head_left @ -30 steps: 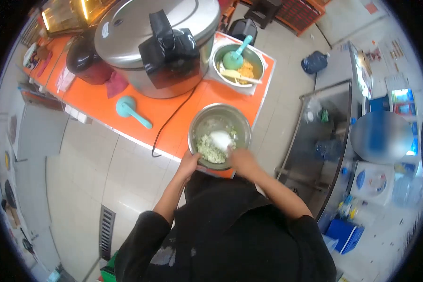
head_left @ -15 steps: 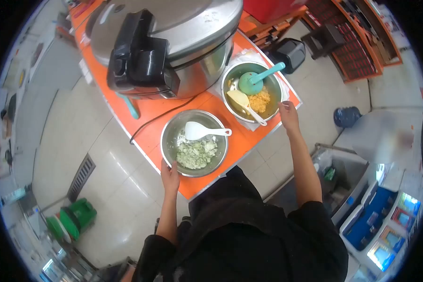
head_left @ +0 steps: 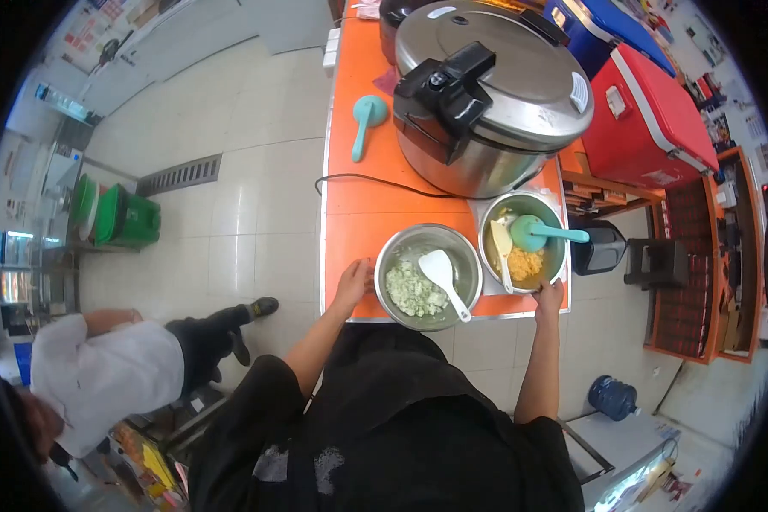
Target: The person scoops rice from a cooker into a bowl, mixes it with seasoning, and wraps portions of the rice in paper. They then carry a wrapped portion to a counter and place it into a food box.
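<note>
A steel bowl (head_left: 469,256) with a pale green and white mixture (head_left: 414,288) and a white paddle (head_left: 439,271) stands at the orange table's front edge. My left hand (head_left: 356,280) is against its left rim, fingers closed. To the right, a second steel bowl (head_left: 558,256) contains orange food (head_left: 525,263), a cream paddle (head_left: 501,243) and a teal ladle (head_left: 533,232). At that bowl's lower right rim is my right hand (head_left: 549,295), its fingers closed at the edge.
A large steel cooker (head_left: 495,111) with a black latch stands behind the bowls, its cord crossing the table (head_left: 350,222). Another teal ladle (head_left: 363,124) lies left. A red cooler (head_left: 648,119) is at the right. Another person (head_left: 119,367) is at the lower left.
The view has turned and shifted, so the table now looks upright. The white paddle's handle now points toward the table's front edge. The other person and red cooler have come into fuller view.
</note>
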A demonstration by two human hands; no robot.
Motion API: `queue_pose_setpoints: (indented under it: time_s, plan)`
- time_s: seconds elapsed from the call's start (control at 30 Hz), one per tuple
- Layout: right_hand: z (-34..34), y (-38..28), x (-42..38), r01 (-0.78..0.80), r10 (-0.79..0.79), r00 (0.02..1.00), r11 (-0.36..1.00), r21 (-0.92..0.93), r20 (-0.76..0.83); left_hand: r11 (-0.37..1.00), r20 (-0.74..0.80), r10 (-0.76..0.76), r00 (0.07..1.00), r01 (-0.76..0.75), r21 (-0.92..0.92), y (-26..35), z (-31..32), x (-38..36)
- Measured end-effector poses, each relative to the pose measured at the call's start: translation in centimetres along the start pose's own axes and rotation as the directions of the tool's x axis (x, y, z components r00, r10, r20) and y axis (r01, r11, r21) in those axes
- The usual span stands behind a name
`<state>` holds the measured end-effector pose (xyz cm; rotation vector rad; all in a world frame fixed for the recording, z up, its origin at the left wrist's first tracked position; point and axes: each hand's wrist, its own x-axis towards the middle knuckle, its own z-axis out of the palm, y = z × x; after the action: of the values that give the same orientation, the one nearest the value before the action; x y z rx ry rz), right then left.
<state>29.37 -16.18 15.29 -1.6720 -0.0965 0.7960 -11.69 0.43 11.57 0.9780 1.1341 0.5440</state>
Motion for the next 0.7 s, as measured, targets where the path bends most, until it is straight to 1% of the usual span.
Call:
queue_pose_setpoints:
  time_s: [0.03,0.07,0.1,0.13,0.17,0.2,0.27,0.33,0.37,0.4,0.43,0.47,0.5,0.53,0.57,0.6,0.63,0.7]
  plan:
    - [-0.3,0.5,0.9,0.044,-0.044,0.999,0.998,0.045,0.019,0.998,-0.103,-0.043,0.994,0.038,-0.050,-1.3,0.3,0.9]
    - [-0.4,0.4,0.0,0.110,-0.112,0.994,0.989,0.095,0.015,0.993,-0.177,-0.074,0.981,0.056,-0.105,-2.2,-0.4,1.3]
    - [-0.3,-1.0,-1.5,0.113,-0.121,0.992,0.983,0.142,0.044,0.992,-0.200,-0.071,0.977,0.048,-0.118,-1.6,-1.2,1.0]
    - [-1.5,-1.9,-2.5,0.098,-0.103,0.994,0.988,0.117,0.041,0.991,-0.198,-0.084,0.976,0.062,-0.117,-1.6,-2.1,1.0]
    - [-2.4,-2.8,-3.5,0.081,-0.084,0.996,0.993,0.090,0.040,0.989,-0.240,-0.090,0.967,0.059,-0.132,-1.6,-3.1,0.8]
    - [-1.6,-4.8,-6.5,0.074,-0.078,0.996,0.994,0.086,0.046,0.988,-0.285,-0.087,0.954,0.046,-0.148,-1.0,-5.2,0.5]
    - [-0.2,-8.7,-11.8,0.088,-0.082,0.993,0.994,-0.071,0.079,0.985,-0.301,-0.085,0.950,0.036,-0.167,-1.1,-7.5,-0.3]
    - [2.3,-8.7,-14.0,0.089,-0.076,0.991,0.990,-0.113,0.111,0.986,-0.344,-0.100,0.934,0.045,-0.163,-1.7,-9.7,-1.1]
    - [3.6,-8.3,-15.3,0.077,-0.056,0.989,0.985,-0.153,0.138,0.982,-0.349,-0.120,0.929,0.061,-0.176,-2.3,-10.9,-1.8]
    - [5.3,-7.3,-16.0,0.135,-0.094,0.970,0.975,-0.176,0.224,0.982,-0.348,-0.122,0.929,0.063,-0.176,-2.8,-11.9,-2.5]
    - [8.0,-6.5,-16.9,0.111,-0.085,0.960,0.990,-0.083,0.268,0.982,-0.345,-0.139,0.928,0.085,-0.166,-3.1,-12.8,-3.1]
    - [10.1,-5.0,-17.2,0.098,-0.053,0.961,0.983,-0.153,0.272,0.982,-0.343,-0.157,0.926,0.109,-0.156,-3.6,-13.6,-3.6]
    - [12.8,-4.0,-17.8,0.029,0.018,0.948,0.989,-0.143,0.316,0.982,-0.369,-0.180,0.912,0.144,-0.123,-4.7,-14.3,-3.7]
    - [15.1,-1.8,-17.6,-0.030,0.067,0.931,0.994,-0.107,0.358,0.983,-0.364,-0.177,0.915,0.144,-0.118,-4.8,-14.6,-4.1]
    - [18.0,-0.5,-17.9,-0.075,0.087,0.910,0.996,-0.046,0.406,0.984,-0.386,-0.156,0.909,0.110,-0.140,-4.6,-14.6,-4.4]
    - [20.6,0.8,-18.0,-0.136,0.135,0.888,0.990,-0.028,0.440,0.984,-0.405,-0.135,0.904,0.076,-0.160,-4.3,-14.7,-4.4]
    - [23.5,1.2,-18.6,-0.179,0.142,0.876,0.983,0.036,0.461,0.986,-0.394,-0.130,0.910,0.075,-0.151,-3.6,-15.2,-4.5]
    - [27.5,4.6,-17.3,-0.193,0.178,0.882,0.981,-0.011,0.437,0.970,-0.439,-0.141,0.887,0.034,-0.243,-2.0,-15.8,-4.0]
